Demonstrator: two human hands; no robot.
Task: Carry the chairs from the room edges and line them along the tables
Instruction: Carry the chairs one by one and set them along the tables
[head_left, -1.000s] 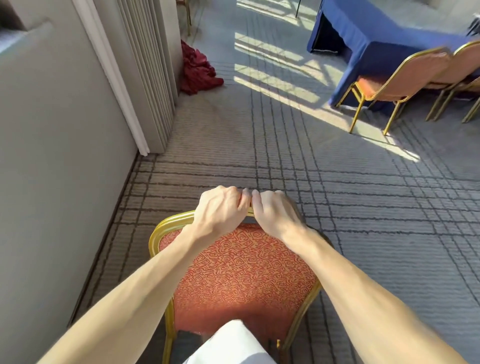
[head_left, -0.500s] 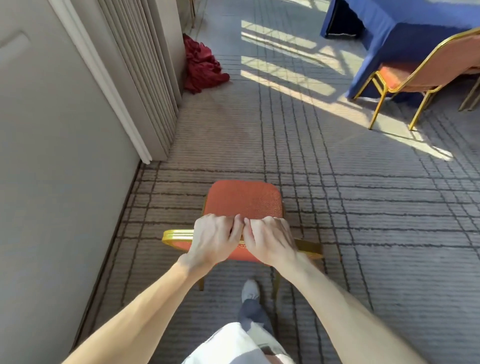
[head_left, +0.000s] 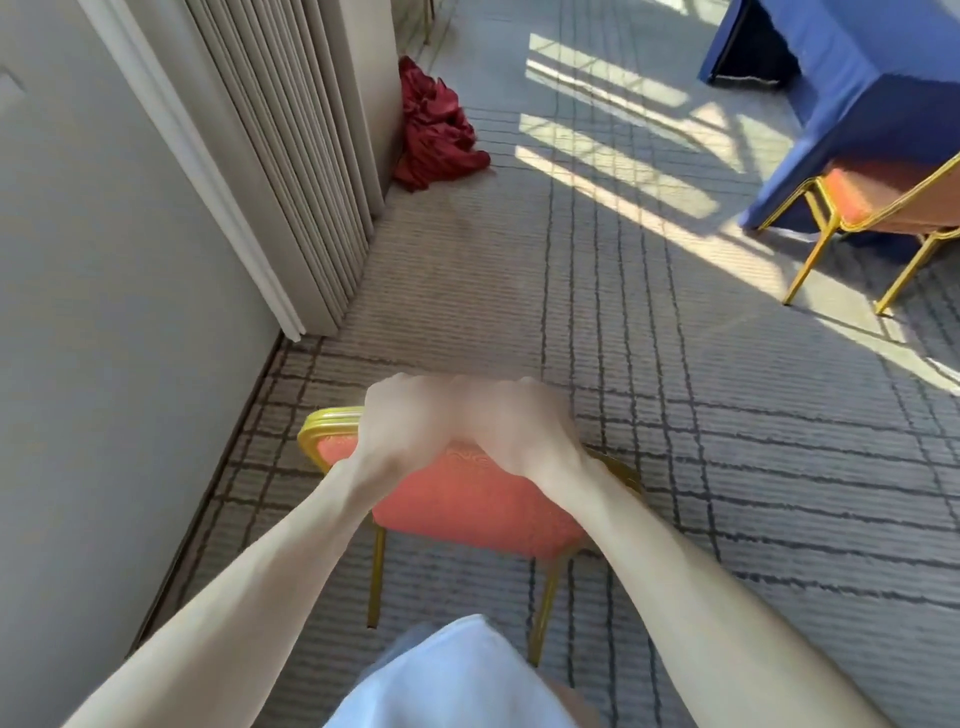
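Orange upholstery on the back of the chair (head_left: 467, 499) now faces the camera just below the hands. Half a second ago the seat showed beyond them; it is hidden now, and two gold legs show under the wrists. The left hand (head_left: 400, 421) and right hand (head_left: 524, 426) sit side by side, knuckles touching, with fingers curled over the gold top rail (head_left: 332, 418) of the backrest, as before. Whether the legs touch the carpet (head_left: 727, 467) cannot be told. Ahead and right of the hands, the blue-draped table (head_left: 857, 78) and a second chair (head_left: 883, 197) against it look nearer than before. Ahead and left, a red cloth heap (head_left: 436, 130) lies beside the folding partition (head_left: 291, 156).
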